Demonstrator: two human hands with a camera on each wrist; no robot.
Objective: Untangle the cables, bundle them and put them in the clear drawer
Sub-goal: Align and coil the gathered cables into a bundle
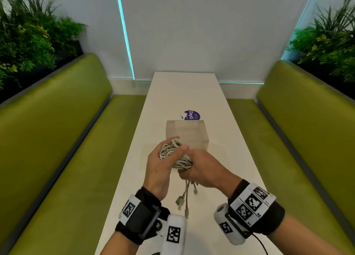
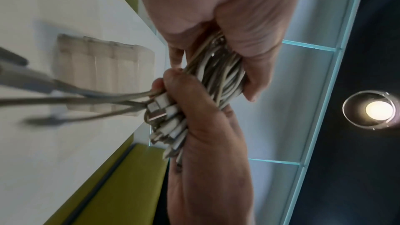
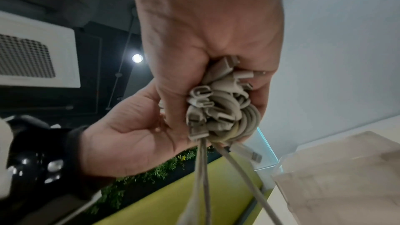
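A coiled bundle of white and beige cables (image 1: 177, 151) is held in both hands above the white table (image 1: 184, 93). My left hand (image 1: 175, 146) curls round the far loops, thumb on top. Gripping the near end, my right hand (image 1: 189, 166) has its fingers wrapped round the cables (image 3: 242, 121) and a cluster of connector plugs (image 3: 207, 102). Several loose cable ends (image 1: 185, 199) dangle below the hands. In the left wrist view the coil (image 2: 218, 74) sits between both fists. The clear drawer box (image 1: 187, 134) stands just beyond the hands; I cannot tell whether a drawer is open.
A purple round sticker (image 1: 192, 115) lies on the table behind the clear box. Green padded benches (image 1: 63, 139) (image 1: 299, 131) run along both sides of the narrow table, with plants (image 1: 28, 35) behind them. A white wall closes the far end.
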